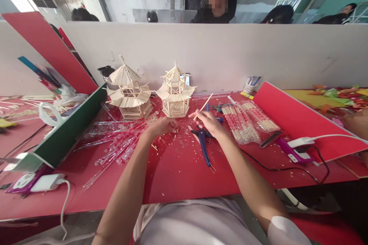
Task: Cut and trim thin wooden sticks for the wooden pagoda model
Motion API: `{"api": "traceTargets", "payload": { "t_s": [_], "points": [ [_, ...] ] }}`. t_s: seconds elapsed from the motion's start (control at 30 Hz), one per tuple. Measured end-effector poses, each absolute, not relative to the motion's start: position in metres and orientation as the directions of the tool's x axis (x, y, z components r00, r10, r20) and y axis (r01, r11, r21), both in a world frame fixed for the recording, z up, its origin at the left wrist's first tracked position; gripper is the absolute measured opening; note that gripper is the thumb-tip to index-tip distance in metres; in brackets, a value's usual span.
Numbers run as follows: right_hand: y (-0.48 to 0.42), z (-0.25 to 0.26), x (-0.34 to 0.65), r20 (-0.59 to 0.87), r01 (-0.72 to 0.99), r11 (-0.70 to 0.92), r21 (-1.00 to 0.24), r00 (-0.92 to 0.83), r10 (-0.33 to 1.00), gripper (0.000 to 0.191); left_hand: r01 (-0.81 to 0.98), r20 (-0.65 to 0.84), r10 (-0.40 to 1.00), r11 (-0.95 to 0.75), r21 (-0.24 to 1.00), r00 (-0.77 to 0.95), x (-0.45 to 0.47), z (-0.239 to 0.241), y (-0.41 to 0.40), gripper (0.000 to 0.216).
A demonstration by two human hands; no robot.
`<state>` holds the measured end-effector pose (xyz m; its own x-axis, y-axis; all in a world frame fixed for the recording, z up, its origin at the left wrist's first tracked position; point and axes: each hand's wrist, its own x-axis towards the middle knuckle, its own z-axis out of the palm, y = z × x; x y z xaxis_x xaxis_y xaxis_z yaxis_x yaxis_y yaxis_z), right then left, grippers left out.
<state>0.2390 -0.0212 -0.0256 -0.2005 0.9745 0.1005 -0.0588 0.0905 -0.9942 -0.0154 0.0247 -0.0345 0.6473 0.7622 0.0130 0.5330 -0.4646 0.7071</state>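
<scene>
My right hand (207, 121) is closed on a thin wooden stick (204, 106) that points up and to the right, just in front of a small stick-built pavilion model (174, 92). My left hand (163, 125) rests on the red table (172, 172) with its fingers curled, pinching small wooden bits I cannot make out. Blue-handled cutters (204, 146) lie on the table just below my right hand. A second, larger pavilion model (128, 89) stands to the left.
Empty clear wrappers (115, 141) are piled at the left, wrapped chopstick bundles (247, 120) at the right. A purple glue gun (291, 151) with a cord lies by a red divider board (301, 122). A green board (69, 130) leans left. A person sits behind the partition (218, 49).
</scene>
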Motion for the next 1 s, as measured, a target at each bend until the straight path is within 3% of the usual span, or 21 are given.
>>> {"api": "traceTargets", "payload": {
  "t_s": [0.13, 0.3, 0.5, 0.7, 1.0],
  "points": [
    [-0.019, -0.028, 0.237, 0.093, -0.091, 0.077, -0.993, -0.183, 0.979, 0.045, 0.542, 0.193, 0.780, -0.567, 0.621, 0.595, -0.011, -0.024, 0.019, 0.014],
    [-0.019, -0.028, 0.233, 0.086, -0.253, 0.036, -0.967, -0.190, 0.978, 0.042, 0.448, 0.421, 0.798, -0.594, 0.669, 0.431, 0.012, -0.011, 0.005, 0.020],
    [-0.020, -0.030, 0.225, 0.116, -0.255, 0.087, -0.963, -0.098, 0.988, 0.038, 0.281, 0.375, 0.861, -0.475, 0.834, 0.345, 0.035, -0.009, -0.008, 0.022],
    [-0.018, -0.032, 0.220, 0.154, -0.166, 0.146, -0.975, -0.036, 0.987, 0.039, 0.282, 0.375, 0.832, -0.506, 0.815, 0.409, 0.044, -0.010, -0.013, 0.027],
    [-0.018, -0.038, 0.215, 0.224, -0.163, 0.222, -0.961, 0.002, 0.974, 0.032, 0.207, 0.333, 0.886, -0.410, 0.888, 0.323, 0.047, -0.017, -0.007, 0.030]
  ]
}}
